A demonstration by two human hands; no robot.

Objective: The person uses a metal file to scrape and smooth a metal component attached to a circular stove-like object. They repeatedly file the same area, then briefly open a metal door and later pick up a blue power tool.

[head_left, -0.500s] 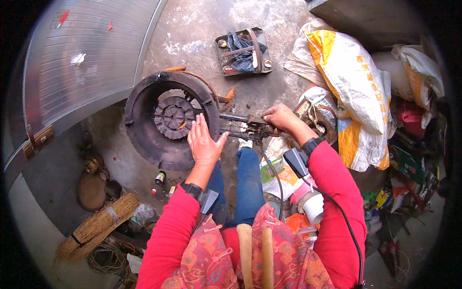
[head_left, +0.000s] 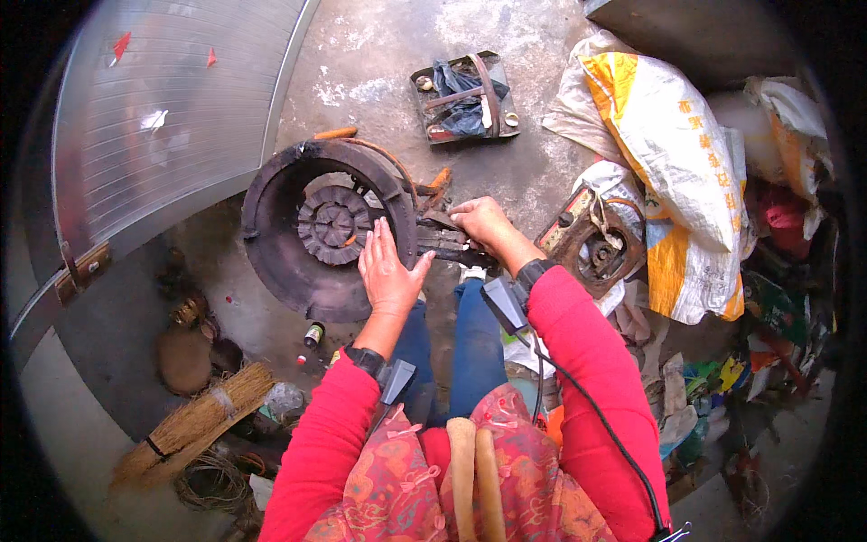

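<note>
A round, dark, soot-stained stove (head_left: pixel 282 275) with a segmented burner (head_left: pixel 332 224) in its bowl stands on the floor, left of centre. My left hand (head_left: pixel 388 275) rests on its right rim, palm down, fingers extended and thumb apart. Dark metal pipework (head_left: pixel 441 238) sticks out of the stove's right side. My right hand (head_left: pixel 486 224) is closed at the outer end of this pipework, its fingertips pinched together. What they grip is mostly hidden under the hand.
A metal carrier (head_left: pixel 465 95) with black plastic stands beyond the stove. To the right are a rusty square burner unit (head_left: pixel 601 253) and white-and-yellow woven sacks (head_left: pixel 673 163). A straw broom (head_left: pixel 194 420) and a small bottle (head_left: pixel 313 334) lie at left. A metal door (head_left: pixel 172 126) borders the far left.
My right hand has moved left, closer to the stove, and the pipework now reaches less far right. My left hand stays on the rim. More of the square burner unit is uncovered.
</note>
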